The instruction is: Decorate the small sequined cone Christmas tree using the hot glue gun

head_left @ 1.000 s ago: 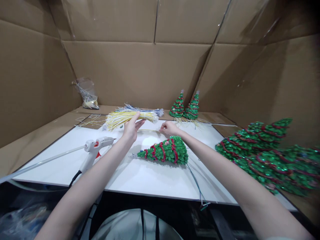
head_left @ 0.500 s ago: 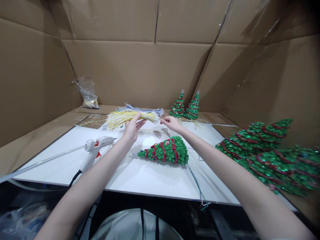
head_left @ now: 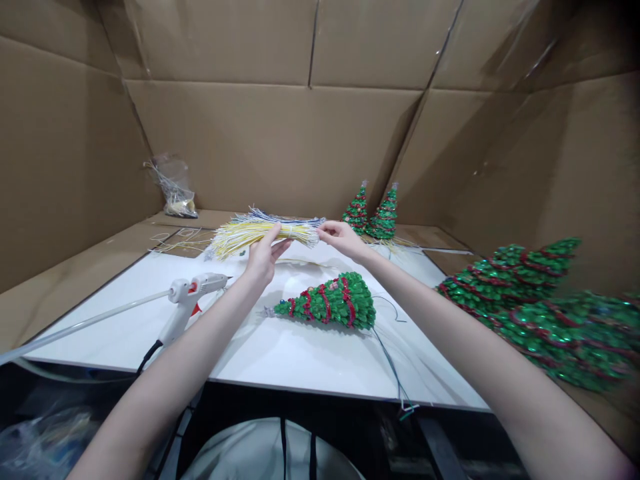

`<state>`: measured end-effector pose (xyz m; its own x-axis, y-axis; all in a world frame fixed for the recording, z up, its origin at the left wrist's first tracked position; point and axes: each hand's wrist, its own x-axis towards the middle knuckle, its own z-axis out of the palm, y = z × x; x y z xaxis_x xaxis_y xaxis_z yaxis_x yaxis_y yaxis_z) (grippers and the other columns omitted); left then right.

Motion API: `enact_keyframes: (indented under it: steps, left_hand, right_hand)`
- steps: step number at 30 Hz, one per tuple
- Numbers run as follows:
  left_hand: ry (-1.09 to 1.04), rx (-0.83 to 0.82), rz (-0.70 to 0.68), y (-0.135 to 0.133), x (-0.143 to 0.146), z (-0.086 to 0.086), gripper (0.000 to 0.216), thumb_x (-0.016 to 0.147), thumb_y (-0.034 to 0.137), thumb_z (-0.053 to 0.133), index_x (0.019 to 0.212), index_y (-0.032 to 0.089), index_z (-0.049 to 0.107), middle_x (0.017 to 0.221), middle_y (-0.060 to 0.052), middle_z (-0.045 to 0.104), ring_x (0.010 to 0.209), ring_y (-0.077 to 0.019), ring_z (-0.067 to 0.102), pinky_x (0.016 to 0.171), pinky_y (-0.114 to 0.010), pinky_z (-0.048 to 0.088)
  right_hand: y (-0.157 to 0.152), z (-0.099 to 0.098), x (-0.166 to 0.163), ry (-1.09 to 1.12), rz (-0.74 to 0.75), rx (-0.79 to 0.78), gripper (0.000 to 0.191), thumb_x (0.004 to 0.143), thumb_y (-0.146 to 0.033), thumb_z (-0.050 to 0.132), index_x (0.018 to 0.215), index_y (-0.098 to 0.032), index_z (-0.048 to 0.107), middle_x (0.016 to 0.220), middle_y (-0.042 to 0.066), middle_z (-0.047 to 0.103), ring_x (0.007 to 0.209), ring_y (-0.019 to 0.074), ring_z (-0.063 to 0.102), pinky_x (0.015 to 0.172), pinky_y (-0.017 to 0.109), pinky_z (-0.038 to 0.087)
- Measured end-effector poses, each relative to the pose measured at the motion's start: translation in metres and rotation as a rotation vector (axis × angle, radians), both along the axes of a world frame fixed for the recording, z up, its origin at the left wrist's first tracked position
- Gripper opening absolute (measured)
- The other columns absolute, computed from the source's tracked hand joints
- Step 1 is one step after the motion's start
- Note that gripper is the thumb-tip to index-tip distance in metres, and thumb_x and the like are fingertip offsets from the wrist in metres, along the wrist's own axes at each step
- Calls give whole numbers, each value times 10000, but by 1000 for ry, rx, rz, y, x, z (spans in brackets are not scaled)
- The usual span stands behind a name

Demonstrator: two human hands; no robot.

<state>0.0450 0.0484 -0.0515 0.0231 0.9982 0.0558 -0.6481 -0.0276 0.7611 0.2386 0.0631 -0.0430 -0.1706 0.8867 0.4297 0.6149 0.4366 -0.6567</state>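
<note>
A thick bundle of thin yellow and white wires (head_left: 240, 238) is gripped by my left hand (head_left: 265, 255), thumb on top and fingers beneath. The strands fan out to the left and are tied near their right end. At that right end, the fingertips of my right hand (head_left: 340, 238) pinch together against the wire tips; whether a single strand is between them is too small to tell. Below the hands a green Christmas tree ornament (head_left: 325, 303) with red garland lies on its side, tip to the left, thin dark wires trailing from its base.
A white glue gun (head_left: 193, 297) with a long glue stick stands at left on the white board (head_left: 290, 363). Behind the bundle are blue-and-white wires (head_left: 270, 217). Two small trees (head_left: 384, 217) stand at the back; larger trees (head_left: 510, 277) lie at right. A plastic bag (head_left: 175, 187) sits at back left.
My right hand has shifted slightly up and left, its fingertips now at the right end of the wire bundle. My left hand and the bundle stay nearly still.
</note>
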Motion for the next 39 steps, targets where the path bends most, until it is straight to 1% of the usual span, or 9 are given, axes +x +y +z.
enact_keyframes:
  steps: [5, 8, 13, 19, 24, 29, 35, 39]
  left_hand:
    - [5, 1, -16, 0, 1, -1, 257, 622, 253, 790, 791, 123, 646, 799, -40, 698, 654, -134, 666, 726, -273, 538]
    - [4, 4, -16, 0, 1, -1, 260, 620, 250, 791, 797, 125, 647, 806, -35, 698, 652, -132, 666, 720, -269, 538]
    - [0, 5, -11, -1, 1, 0, 260, 620, 236, 790, 806, 120, 650, 793, -28, 697, 639, -125, 663, 702, -253, 536]
    - [0, 13, -12, 1, 0, -2, 240, 631, 228, 780, 803, 121, 651, 792, -30, 697, 643, -122, 660, 707, -256, 535]
    - [4, 20, -14, 1, 1, -3, 242, 629, 227, 780, 805, 123, 651, 798, -29, 698, 644, -125, 661, 708, -261, 537]
    - [10, 18, -13, 0, 1, -3, 261, 618, 237, 790, 806, 121, 653, 814, -35, 698, 645, -127, 662, 709, -264, 537]
    - [9, 22, -4, 0, 1, -2, 271, 595, 237, 802, 791, 117, 658, 798, -31, 695, 654, -131, 661, 706, -264, 538]
    - [1, 20, 6, 2, 0, -1, 252, 604, 227, 791, 790, 126, 653, 765, -19, 691, 646, -130, 662, 721, -268, 536]
  right_hand:
    - [0, -2, 2, 43, -10, 9, 387, 734, -532, 557, 684, -148, 566, 549, -30, 409, 533, 98, 334, 500, 250, 249]
    - [-2, -2, 3, 62, -3, 10, 374, 737, -523, 562, 683, -152, 556, 537, -41, 385, 525, 94, 321, 496, 250, 237]
    - [-6, -1, 5, 89, 36, -17, 382, 743, -526, 563, 714, -145, 575, 565, -31, 422, 538, 96, 347, 507, 250, 264]
    - [-4, -5, 8, 152, 76, -132, 393, 713, -541, 598, 734, -148, 599, 621, -1, 500, 572, 111, 421, 526, 258, 348]
    - [-1, -6, 6, 180, 95, -155, 375, 707, -535, 604, 743, -163, 585, 633, 0, 515, 576, 112, 442, 527, 256, 384]
    - [-2, -4, 5, 196, 109, -130, 364, 711, -521, 613, 744, -161, 576, 653, 3, 516, 588, 113, 441, 540, 260, 386]
    - [-3, -1, 7, 198, 98, -72, 380, 702, -538, 630, 728, -163, 573, 597, -21, 480, 554, 102, 403, 529, 257, 337]
    - [-5, -2, 13, 192, 84, -60, 356, 715, -517, 622, 746, -165, 581, 584, -30, 454, 549, 103, 383, 525, 258, 317]
